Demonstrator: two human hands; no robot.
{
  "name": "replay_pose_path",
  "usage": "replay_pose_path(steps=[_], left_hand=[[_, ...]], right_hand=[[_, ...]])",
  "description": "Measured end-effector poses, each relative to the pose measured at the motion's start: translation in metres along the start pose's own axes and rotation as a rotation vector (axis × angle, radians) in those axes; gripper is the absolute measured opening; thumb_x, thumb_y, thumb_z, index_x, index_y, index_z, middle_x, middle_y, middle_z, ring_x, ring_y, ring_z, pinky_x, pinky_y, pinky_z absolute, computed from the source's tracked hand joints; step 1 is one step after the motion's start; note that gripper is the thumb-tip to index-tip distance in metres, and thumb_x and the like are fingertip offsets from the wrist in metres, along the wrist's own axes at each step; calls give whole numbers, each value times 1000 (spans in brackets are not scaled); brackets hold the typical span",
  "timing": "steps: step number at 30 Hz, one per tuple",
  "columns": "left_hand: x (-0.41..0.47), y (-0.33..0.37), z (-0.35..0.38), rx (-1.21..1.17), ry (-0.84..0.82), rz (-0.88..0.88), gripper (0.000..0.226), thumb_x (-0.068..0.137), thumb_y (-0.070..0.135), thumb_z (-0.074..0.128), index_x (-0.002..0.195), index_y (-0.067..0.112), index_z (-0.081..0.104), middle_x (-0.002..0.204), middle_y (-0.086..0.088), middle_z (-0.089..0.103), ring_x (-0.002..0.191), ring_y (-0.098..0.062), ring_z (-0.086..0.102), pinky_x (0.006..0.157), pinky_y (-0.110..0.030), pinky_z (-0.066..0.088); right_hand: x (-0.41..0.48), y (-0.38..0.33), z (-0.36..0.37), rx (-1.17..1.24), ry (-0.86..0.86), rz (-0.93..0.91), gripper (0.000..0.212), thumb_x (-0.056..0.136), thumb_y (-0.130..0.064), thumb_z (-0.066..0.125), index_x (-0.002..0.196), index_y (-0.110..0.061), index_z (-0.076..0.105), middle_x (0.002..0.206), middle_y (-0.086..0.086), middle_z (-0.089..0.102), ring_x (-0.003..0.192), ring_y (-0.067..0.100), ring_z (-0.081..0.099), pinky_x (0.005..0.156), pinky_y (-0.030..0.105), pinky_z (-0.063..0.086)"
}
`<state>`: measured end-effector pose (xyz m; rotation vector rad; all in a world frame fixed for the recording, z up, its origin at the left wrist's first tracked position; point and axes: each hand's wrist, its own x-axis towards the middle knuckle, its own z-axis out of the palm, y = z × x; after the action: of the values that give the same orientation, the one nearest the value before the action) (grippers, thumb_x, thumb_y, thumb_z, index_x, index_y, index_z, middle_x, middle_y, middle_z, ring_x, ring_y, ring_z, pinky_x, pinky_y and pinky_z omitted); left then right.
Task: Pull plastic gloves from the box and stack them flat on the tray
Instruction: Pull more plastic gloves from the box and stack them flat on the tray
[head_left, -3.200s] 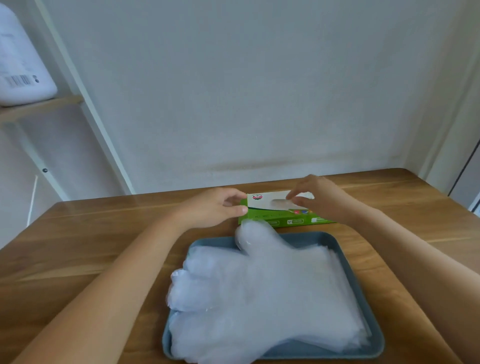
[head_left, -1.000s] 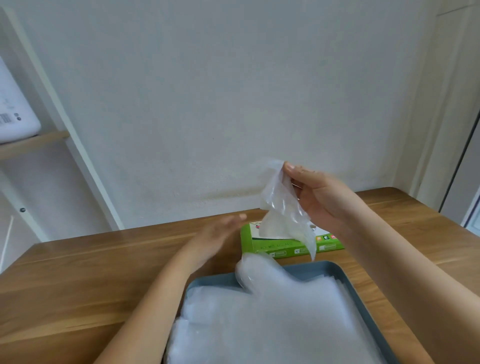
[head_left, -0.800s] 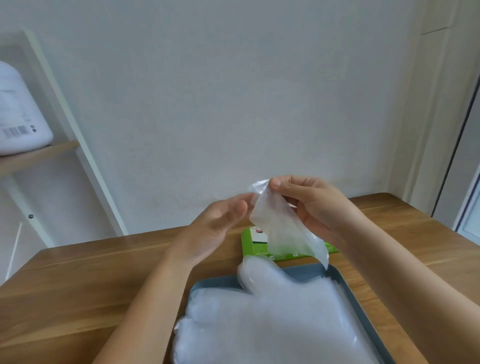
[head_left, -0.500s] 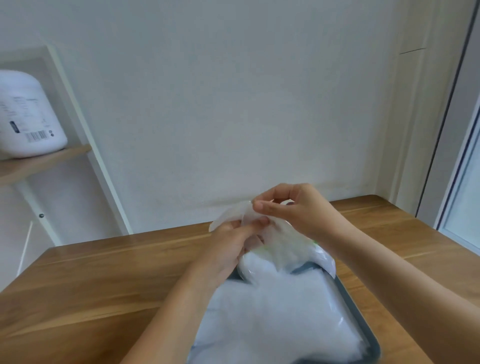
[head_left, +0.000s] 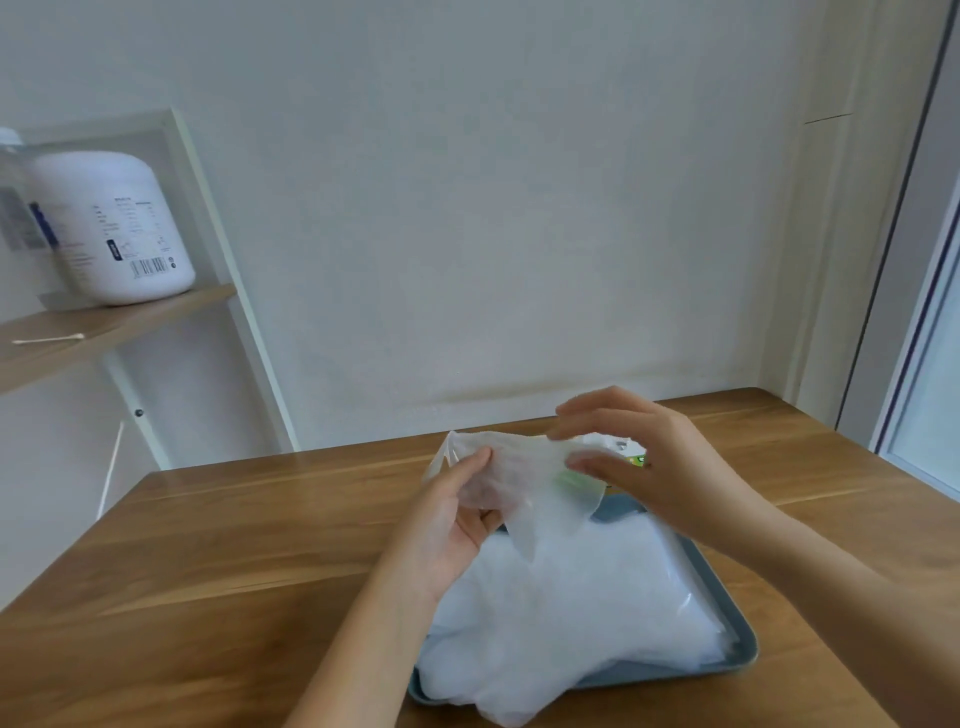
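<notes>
Since a thick stack of gloves already lies flat on the blue tray, I judge the job well along, though one glove is held in the air above the tray's far end and not yet laid down. My view shows the left hand pinching its left edge, thumb on top and fingers behind. The right hand has its fingers spread and nearly straight at the other edge, thumb under the film; whether it truly grips I cannot tell. What's left is spreading this glove and setting it on the stack. The green box sits mostly hidden behind the right hand, so how many remain inside I can't say
</notes>
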<state>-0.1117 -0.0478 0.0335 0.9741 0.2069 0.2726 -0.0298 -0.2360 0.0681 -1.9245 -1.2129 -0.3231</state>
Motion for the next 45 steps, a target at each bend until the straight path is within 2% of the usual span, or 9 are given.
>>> replay_pose_path(steps=[6, 9, 14, 18, 23, 29, 36, 41, 45], left_hand=[[-2, 4, -15, 147, 99, -41, 42, 81, 22, 65, 117, 2, 62, 111, -14, 67, 92, -17, 65, 81, -26, 50], [-4, 12, -26, 235, 205, -1, 91, 73, 46, 71, 146, 4, 35, 142, -9, 49, 127, -16, 48, 107, -30, 34], [-23, 20, -14, 506, 161, 429, 117, 50, 97, 50, 149, 39, 27, 153, 23, 28, 137, 8, 28, 113, -23, 21], [-33, 19, -2, 750, 11, 593, 99, 59, 90, 52, 143, 40, 38, 140, 34, 41, 128, 17, 36, 93, -1, 34], [-34, 20, 5, 901, 57, 657, 20, 87, 27, 69, 92, 44, 60, 85, 40, 61, 86, 18, 56, 72, -2, 42], [-36, 36, -12, 731, -25, 418, 22, 90, 11, 58, 77, 14, 74, 84, -1, 74, 85, -15, 68, 78, -21, 50], [-35, 50, -29, 399, -208, 144, 24, 78, 14, 61, 55, 12, 69, 51, -2, 57, 44, -5, 54, 46, -12, 46], [-24, 49, -42, 670, -204, -16, 53, 75, 35, 78, 101, -10, 66, 83, -28, 65, 71, -29, 57, 67, -25, 46], [-13, 34, -44, 1055, -46, -72, 39, 84, 32, 71, 90, -6, 66, 67, -5, 60, 60, -20, 48, 53, -20, 37]], right_hand=[[16, -25, 2, -91, 50, -23, 11, 91, -13, 62, 89, -15, 73, 86, -6, 70, 81, 8, 62, 75, 20, 46], [30, -44, -5, -222, 49, -91, 13, 94, -14, 55, 92, -9, 68, 82, -2, 66, 75, 19, 60, 73, 35, 47], [52, -77, -6, -581, -145, -147, 19, 100, -27, 40, 101, -18, 57, 93, 0, 66, 82, 27, 59, 70, 35, 46], [60, -94, 5, -783, -261, -224, 13, 95, -20, 46, 101, -21, 56, 81, -1, 57, 69, 25, 50, 60, 30, 35], [63, -109, 11, -760, -272, -258, 19, 92, -17, 50, 105, -24, 61, 60, -9, 33, 66, 22, 44, 57, 29, 30], [52, -108, -18, -337, -97, -74, 14, 91, -27, 60, 85, -17, 68, 45, -11, 45, 50, 2, 48, 53, 17, 36], [24, -79, -37, 111, 11, 285, 18, 92, -23, 59, 81, -16, 70, 40, -4, 45, 31, 11, 30, 35, 17, 26], [-3, -39, -18, 102, -22, 422, 21, 94, -25, 58, 80, -14, 69, 39, -4, 49, 31, 7, 35, 38, 15, 30], [-25, 5, 10, 34, -24, 541, 32, 93, -26, 60, 69, -4, 61, 41, -5, 52, 33, 7, 40, 39, 12, 32]])
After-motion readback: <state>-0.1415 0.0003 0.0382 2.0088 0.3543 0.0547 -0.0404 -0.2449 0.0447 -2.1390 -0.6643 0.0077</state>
